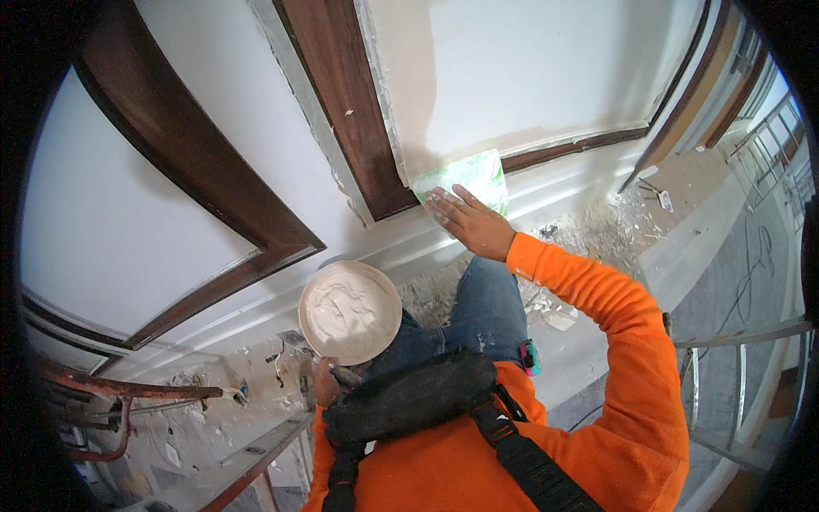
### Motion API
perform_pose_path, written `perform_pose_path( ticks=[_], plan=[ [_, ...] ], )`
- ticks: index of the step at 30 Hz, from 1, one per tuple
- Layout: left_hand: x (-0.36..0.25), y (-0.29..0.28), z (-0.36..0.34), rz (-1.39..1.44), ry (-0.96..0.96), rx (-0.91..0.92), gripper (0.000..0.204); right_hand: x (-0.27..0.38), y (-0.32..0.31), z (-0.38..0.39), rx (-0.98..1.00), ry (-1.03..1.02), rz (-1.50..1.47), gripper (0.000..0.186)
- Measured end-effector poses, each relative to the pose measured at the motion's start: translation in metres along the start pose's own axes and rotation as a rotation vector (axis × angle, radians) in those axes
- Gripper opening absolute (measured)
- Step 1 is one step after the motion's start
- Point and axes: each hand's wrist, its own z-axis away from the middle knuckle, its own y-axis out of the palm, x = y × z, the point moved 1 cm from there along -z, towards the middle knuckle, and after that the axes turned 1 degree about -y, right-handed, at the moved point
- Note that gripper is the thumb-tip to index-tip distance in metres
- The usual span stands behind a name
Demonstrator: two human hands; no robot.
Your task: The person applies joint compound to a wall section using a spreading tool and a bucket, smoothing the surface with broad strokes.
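Observation:
My right hand (471,224) presses a thin green-and-white flat spreader (478,175) against the lower left corner of a framed wall panel (546,68). Its fingers stretch over the sheet, and white smears coat them. Down at the left, my left hand (327,382) is closed at the near side of a round bucket (394,309), its fingers partly hidden. Creamy white filler (341,309) with a ridged surface lies in the bucket, which is by my legs. A grey metal blade (294,341) shows beside the bucket's left rim.
Dark wood mouldings (341,102) frame the white panels above a pale baseboard (563,189). Dried scraps litter the floor (597,230). Metal ladder rails (738,388) stand at the right; a red-and-metal frame (128,384) is at the lower left. A cable (751,264) lies at the far right.

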Motion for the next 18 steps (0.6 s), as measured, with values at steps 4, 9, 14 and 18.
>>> perform_pose_path(
  ticks=[4, 9, 14, 18],
  plan=[
    [0.011, 0.010, -0.005, 0.012, 0.002, 0.032, 0.026, -0.002, -0.005, 0.005, 0.015, 0.031, -0.119, 0.055],
    [0.117, 0.048, 0.017, 0.587, -0.263, -0.100, 0.028, -0.005, -0.040, -0.017, 0.018, 0.023, -0.279, 0.055],
    [0.071, 0.029, -0.001, 0.417, -0.202, -0.012, 0.030, -0.020, -0.097, -0.032, 0.419, 0.157, -0.461, 0.051],
    [-0.029, -0.007, -0.018, 0.153, -0.145, 0.026, 0.031, -0.019, -0.079, 0.005, 0.149, 0.229, -0.405, 0.053]
  ],
)
